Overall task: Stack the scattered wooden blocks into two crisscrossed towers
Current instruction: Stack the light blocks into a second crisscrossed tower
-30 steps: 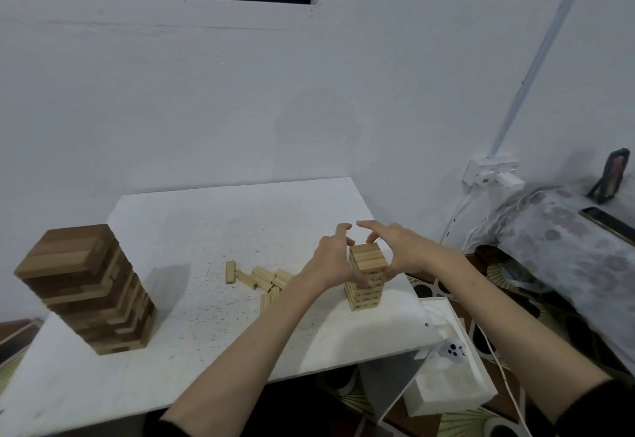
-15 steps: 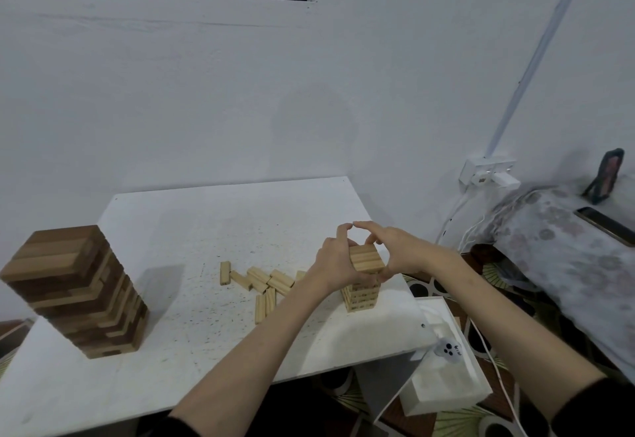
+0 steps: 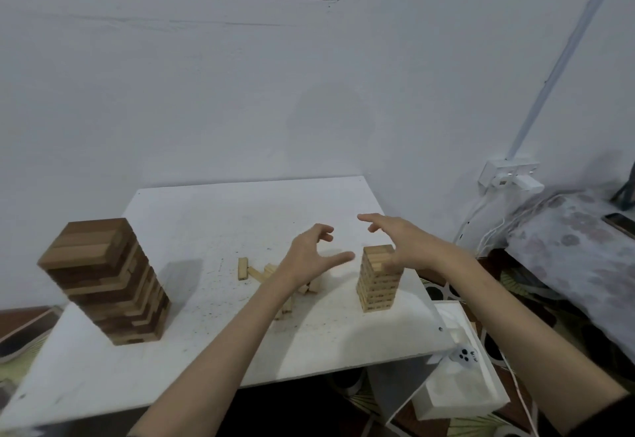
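Hovering over the white tabletop (image 3: 206,216), both hands are held spread and empty: the left hand (image 3: 311,258) with fingers loosely curved and thumb out, just left of the small pale wooden block tower (image 3: 378,280), the right hand (image 3: 402,244) above and behind its top, thumb near the upper layers; contact cannot be told. Loose pale wooden blocks (image 3: 256,270) are scattered beside and under the left wrist. A larger tower of dark and light wooden blocks (image 3: 106,280) is seen well apart at the left. The small tower seems unfinished. For the next layer, one block should be lifted cleanly, laid crosswise to the top layer, and released gently, with the sides squared lightly by both hands.
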